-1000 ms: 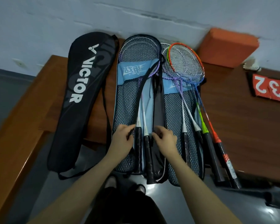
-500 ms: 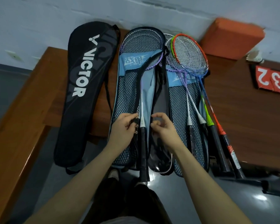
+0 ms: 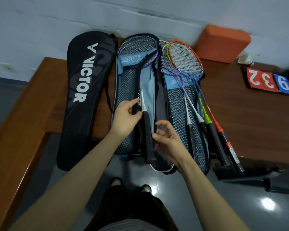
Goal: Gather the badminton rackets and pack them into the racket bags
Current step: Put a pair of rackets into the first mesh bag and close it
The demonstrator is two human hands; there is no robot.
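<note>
Fingers of the left hand (image 3: pixel 126 114) pinch a black strap beside a racket (image 3: pixel 146 130) lying in the open blue bag (image 3: pixel 123 90) on the table (image 3: pixel 250 117). Right hand (image 3: pixel 168 139) hovers, loosely open. Likely securing it; loose rackets (image 3: pixel 187 64) wait next.

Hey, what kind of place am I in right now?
Probably a badminton hall or sports club's side area. Rackets lie on mesh bags on a wooden bench, with a flip scoreboard and a shuttlecock by the wall.
</note>
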